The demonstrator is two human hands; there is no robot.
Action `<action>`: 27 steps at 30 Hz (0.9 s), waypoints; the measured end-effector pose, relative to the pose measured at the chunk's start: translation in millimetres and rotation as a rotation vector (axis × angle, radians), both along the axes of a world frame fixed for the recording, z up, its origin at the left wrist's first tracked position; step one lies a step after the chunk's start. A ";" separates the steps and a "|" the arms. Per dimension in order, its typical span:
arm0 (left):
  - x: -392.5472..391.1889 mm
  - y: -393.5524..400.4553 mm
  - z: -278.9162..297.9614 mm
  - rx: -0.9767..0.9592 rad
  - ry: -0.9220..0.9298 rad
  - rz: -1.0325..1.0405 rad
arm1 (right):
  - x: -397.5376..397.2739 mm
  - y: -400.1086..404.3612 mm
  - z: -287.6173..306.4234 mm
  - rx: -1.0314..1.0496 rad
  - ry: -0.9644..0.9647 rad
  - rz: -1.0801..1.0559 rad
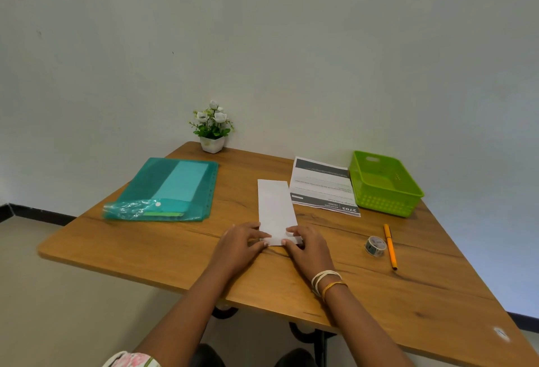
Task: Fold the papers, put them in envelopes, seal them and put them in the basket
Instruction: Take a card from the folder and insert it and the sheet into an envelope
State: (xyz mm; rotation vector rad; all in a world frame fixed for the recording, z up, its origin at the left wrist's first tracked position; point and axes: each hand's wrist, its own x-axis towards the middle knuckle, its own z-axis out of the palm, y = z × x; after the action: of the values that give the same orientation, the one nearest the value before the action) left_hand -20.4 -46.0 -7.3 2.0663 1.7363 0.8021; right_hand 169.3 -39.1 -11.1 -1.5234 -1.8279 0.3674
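Wooden table (163, 253): both hands, left hand (240, 242) and right hand (306, 245), pinch the folded paper's (275, 206) near end, fingertips pressing its turned-up edge.

printed sheet (322, 187) text unreadable, forearms cropped

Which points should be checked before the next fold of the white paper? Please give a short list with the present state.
1. Both hands on the paper's near end: left hand, right hand: ok.
2. White paper flat on table: ok.
3. Near-end edges aligned: cannot tell.
4. Envelopes ready in teal folder: cannot tell.
5. Tape roll on the table to the right: ok.
6. Green basket has room: ok.
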 end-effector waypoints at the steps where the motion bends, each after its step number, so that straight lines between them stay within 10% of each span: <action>1: 0.4 -0.5 0.2 0.016 0.014 -0.007 | -0.9 -0.4 0.6 -0.001 -0.015 -0.021; 9: 9.7 -14.7 0.1 0.128 0.337 -0.251 | -7.5 -3.7 3.6 0.055 -0.147 -0.132; 27: 8.5 -30.0 1.1 0.166 0.326 -0.053 | 0.5 -33.8 3.7 0.105 -0.314 -0.116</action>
State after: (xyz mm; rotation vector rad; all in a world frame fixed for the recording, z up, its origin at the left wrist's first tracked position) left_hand -11.9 -76.0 -6.1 2.4589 1.8189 0.6399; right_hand 169.8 -73.0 -7.4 -1.6763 -1.9485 -0.0261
